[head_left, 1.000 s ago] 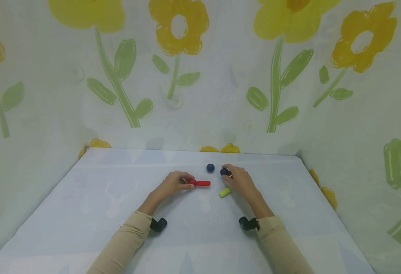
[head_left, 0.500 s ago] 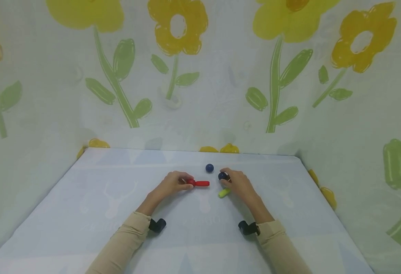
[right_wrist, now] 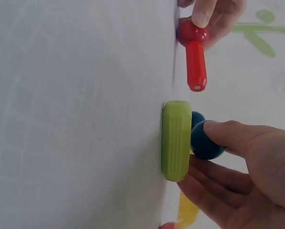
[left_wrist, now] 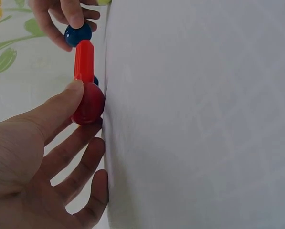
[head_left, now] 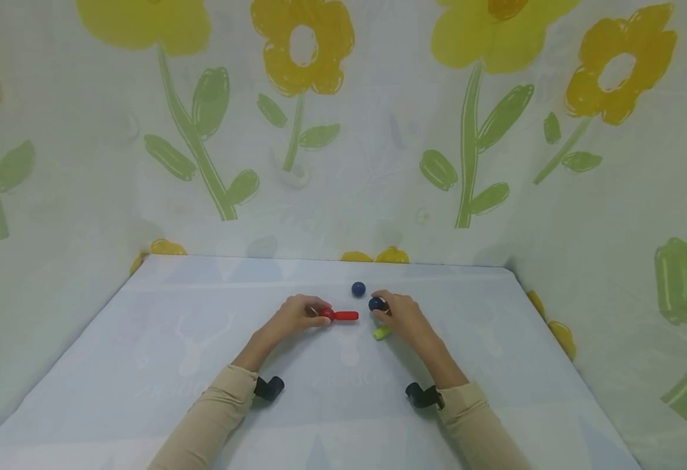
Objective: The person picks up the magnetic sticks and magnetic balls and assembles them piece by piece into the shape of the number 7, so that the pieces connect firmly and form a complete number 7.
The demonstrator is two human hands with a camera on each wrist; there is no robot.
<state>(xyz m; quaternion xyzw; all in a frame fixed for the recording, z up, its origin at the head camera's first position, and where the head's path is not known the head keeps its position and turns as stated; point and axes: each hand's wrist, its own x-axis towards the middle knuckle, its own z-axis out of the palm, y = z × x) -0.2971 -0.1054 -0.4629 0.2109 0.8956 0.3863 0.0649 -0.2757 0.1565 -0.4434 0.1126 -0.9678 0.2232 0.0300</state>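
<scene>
My left hand pinches a glossy red ball between thumb and fingers, and a ribbed red rod sticks out from that ball to the right. In the left wrist view the rod is in line with the ball. Held in the fingertips of my right hand is a dark blue ball, to the right of the red rod's free end. A grooved yellow-green rod lies on the table below the right hand, partly covered by it. The right wrist view shows this rod whole.
A second dark blue ball rests on the white patterned table, beyond both hands. Flower-printed fabric walls rise at the back and sides. Each wrist carries a black camera, such as the left wrist camera.
My right hand has moved left and a little nearer with the blue ball, bringing it closer to the red rod and covering more of the yellow-green rod. The left hand stays nearly still.
</scene>
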